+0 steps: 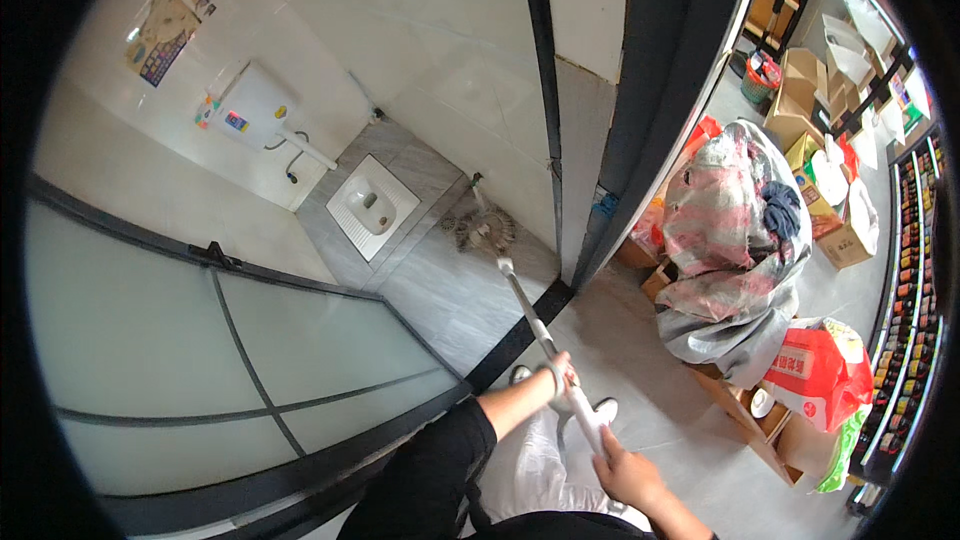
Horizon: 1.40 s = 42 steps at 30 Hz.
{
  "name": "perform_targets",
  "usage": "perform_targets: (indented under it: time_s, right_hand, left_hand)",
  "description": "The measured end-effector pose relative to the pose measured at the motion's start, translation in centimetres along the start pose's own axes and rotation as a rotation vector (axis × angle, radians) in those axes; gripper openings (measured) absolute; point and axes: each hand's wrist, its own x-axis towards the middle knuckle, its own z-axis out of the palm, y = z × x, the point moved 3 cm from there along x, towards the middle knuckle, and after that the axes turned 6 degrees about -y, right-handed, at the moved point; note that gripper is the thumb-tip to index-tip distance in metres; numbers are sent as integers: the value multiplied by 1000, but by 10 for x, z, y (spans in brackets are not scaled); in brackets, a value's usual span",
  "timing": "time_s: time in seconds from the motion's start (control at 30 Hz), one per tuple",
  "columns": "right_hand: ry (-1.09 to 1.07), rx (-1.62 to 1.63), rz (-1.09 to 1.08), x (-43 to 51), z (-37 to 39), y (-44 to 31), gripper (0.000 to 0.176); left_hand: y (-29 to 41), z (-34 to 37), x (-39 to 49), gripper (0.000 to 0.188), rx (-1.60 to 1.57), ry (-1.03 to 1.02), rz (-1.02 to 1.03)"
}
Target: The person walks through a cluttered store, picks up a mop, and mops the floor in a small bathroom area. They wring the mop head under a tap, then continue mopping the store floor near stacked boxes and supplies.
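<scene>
My left hand (564, 371) is closed around the middle of a long pale mop handle (536, 322). Lower down, near my body, my right hand (626, 469) grips the same handle by its end part. The handle slants away from me over the dark door sill. At its far end a brownish, shaggy mop head (487, 232) lies on the grey tiled floor (442, 285) inside a small toilet room. The mop head is close to the right wall, beside a round floor drain (448, 225). Left of it, a white squat toilet (372, 208) is set in a raised tiled step.
A frosted-glass door (247, 375) stands at the left. On the back wall hangs a white cistern (255, 105). Right of the dark door frame (660, 90) are a large bulging woven sack (727, 240), a red bag (821, 375), cardboard boxes (847, 240) and shelves of bottles (907, 292).
</scene>
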Motion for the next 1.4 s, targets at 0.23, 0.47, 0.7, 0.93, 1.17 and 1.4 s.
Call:
perform_targets:
  time_s: [0.23,0.47,0.7,0.93,1.17,1.4]
  right_hand:
    - [-36,-75,16,-73,-72,-22,56]
    - [-51,303,24,1,-35,-16,49]
    - [19,-82,13,-39,-42,-1,53]
    - [-21,-80,15,-71,-87,-30,50]
    - [114,-118,-47,-12,-64,-12,48]
    - [14,-502,-23,-86,-64,-22,58]
  left_hand:
    - [-29,64,-96,35,-146,-113,70]
    - [52,-19,33,42,133,108,150]
    - [-10,28,-37,39,-150,-4,-80]
    - [-19,63,-102,37,-162,-165,-40]
    - [30,41,-7,39,-173,-107,23]
    - [-55,60,-104,36,-470,-825,-157]
